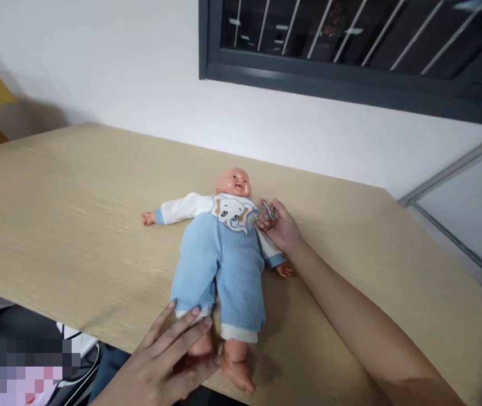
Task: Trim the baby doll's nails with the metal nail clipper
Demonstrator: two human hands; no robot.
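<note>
Thumb and forefinger of the right hand pinch a small steel nail clipper near one end, with the other fingers curled loosely behind it. It looks like a light, careful hold that leaves the tool's tip exposed, though I cannot tell from here whether its lever is pressed. That hand hovers just over the white sleeve of a baby doll, close beside the elephant bib. The doll's tiny hand lies past the blue cuff, apart from the clipper.

The left hand is open and grips nothing, its fingers spread across the end of the blue fleece trouser leg and the shin below it. Resting there, it seems placed to keep the doll from sliding. The other foot sticks out near the table's front edge.

The doll lies on its back on a pale wood-grain tabletop, arms out and head toward the far edge, where the flat surface keeps it steady within reach of both hands. Beyond stand a white wall and a dark-framed window.
</note>
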